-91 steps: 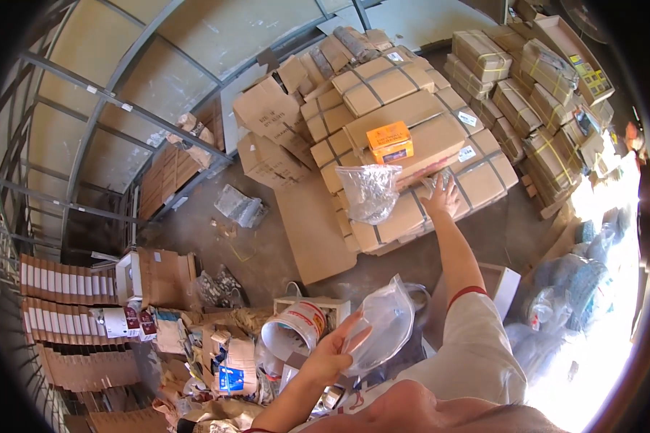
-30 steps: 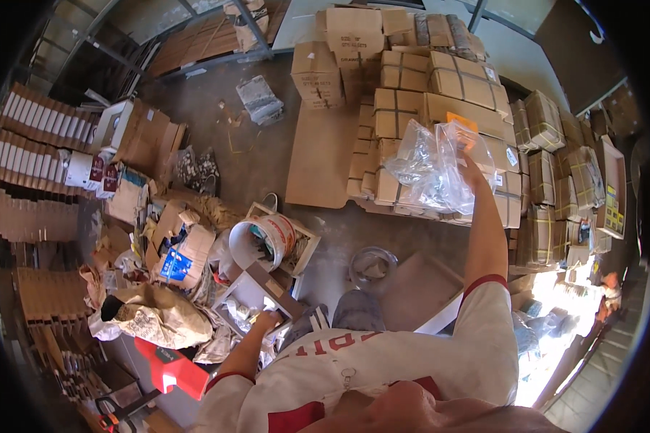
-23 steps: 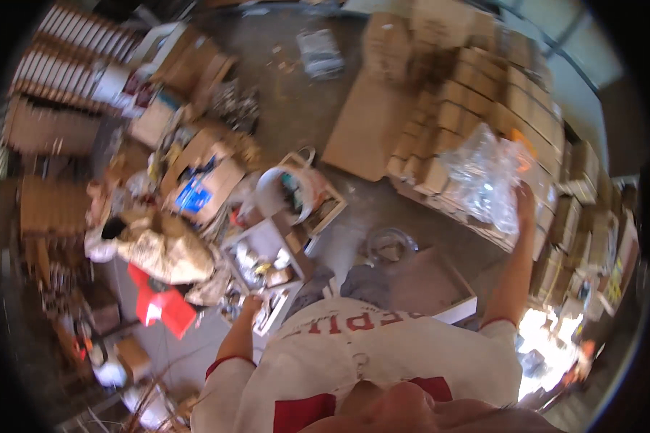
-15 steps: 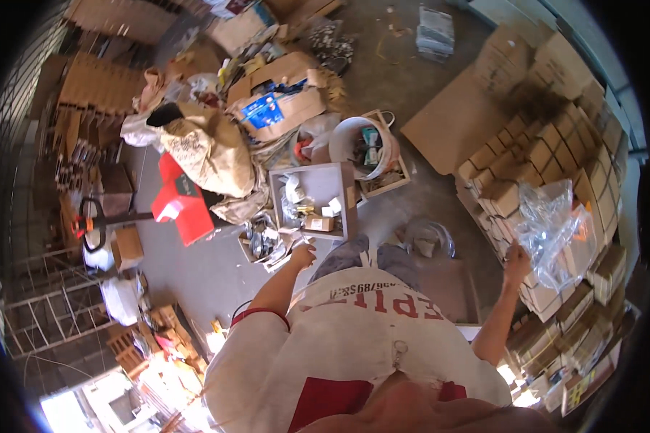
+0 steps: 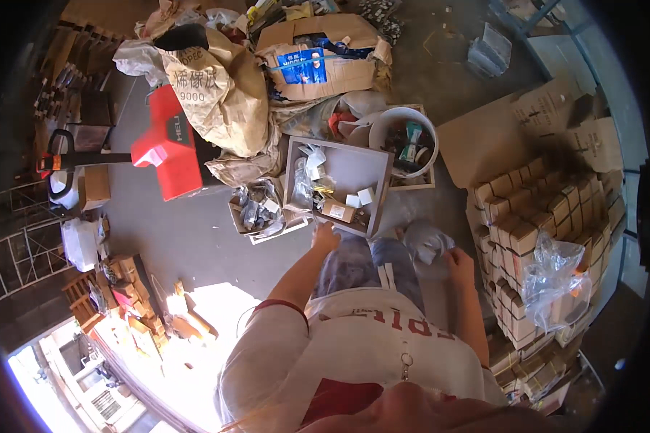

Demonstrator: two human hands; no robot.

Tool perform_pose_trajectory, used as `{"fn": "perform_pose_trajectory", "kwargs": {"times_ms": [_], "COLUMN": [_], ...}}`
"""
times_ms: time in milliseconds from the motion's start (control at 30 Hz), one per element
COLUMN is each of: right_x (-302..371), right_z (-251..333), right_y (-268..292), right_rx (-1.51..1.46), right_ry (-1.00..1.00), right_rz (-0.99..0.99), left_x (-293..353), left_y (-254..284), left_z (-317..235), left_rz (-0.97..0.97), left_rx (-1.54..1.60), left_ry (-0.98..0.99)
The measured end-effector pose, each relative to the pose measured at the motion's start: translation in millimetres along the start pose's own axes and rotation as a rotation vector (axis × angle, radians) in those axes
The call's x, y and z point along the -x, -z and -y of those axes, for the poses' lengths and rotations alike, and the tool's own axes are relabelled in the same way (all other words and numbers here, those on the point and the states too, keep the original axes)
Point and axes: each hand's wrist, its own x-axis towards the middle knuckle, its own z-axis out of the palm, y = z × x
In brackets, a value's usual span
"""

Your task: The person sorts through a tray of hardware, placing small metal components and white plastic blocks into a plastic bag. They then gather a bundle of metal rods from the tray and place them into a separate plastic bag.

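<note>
My left hand (image 5: 326, 237) is at the near left corner of a grey open tray (image 5: 350, 160); its fingers look bent, and whether they touch the tray is unclear. Inside the tray lie a small brown box (image 5: 338, 211), white blocks (image 5: 366, 195) and plastic-wrapped pieces (image 5: 303, 189). Beside it, a smaller open box (image 5: 273, 234) holds mixed small parts. My right hand (image 5: 459, 265) hangs by my right thigh with loosely bent fingers and nothing visible in it. Next to it is a clear plastic bag or tub (image 5: 427, 244) with something pale inside.
Stacked small brown cartons (image 5: 527, 216) stand at the right, with a clear plastic bag (image 5: 556, 281) on them. A white bucket (image 5: 432, 137) stands beyond the tray. Farther left are a big printed sack (image 5: 220, 101), a torn carton (image 5: 347, 68) and a red pallet jack (image 5: 170, 155).
My right hand has moved left, away from the plastic bag on the cartons, to beside my thigh. My left hand stays near the tray corner. The view has shifted.
</note>
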Motion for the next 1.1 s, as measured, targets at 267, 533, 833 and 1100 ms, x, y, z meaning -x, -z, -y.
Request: {"fn": "perform_pose_trajectory", "kwargs": {"times_ms": [267,533,833,1100], "right_x": [43.5,-2.2,-49.6,-58.5], "right_z": [36.9,64.8,156.6,136.9], "right_y": [-68.5,-142.6,-193.0,-176.8], "right_rx": [0.239,-0.103,-1.163,-1.111], "right_ry": [-0.141,-0.221,-0.354,-0.535], "right_rz": [0.279,0.230,0.339,0.451], "left_x": [-85.6,-76.4,-6.1,-50.9], "left_y": [-21.6,50.0,120.6,97.5], "left_z": [-78.2,-81.2,-62.9,-62.3], "left_rz": [-0.199,-0.129,0.499,1.024], "left_rx": [-0.277,0.450,0.966,0.961], "left_ry": [-0.498,-0.493,-0.576,-0.521]}}
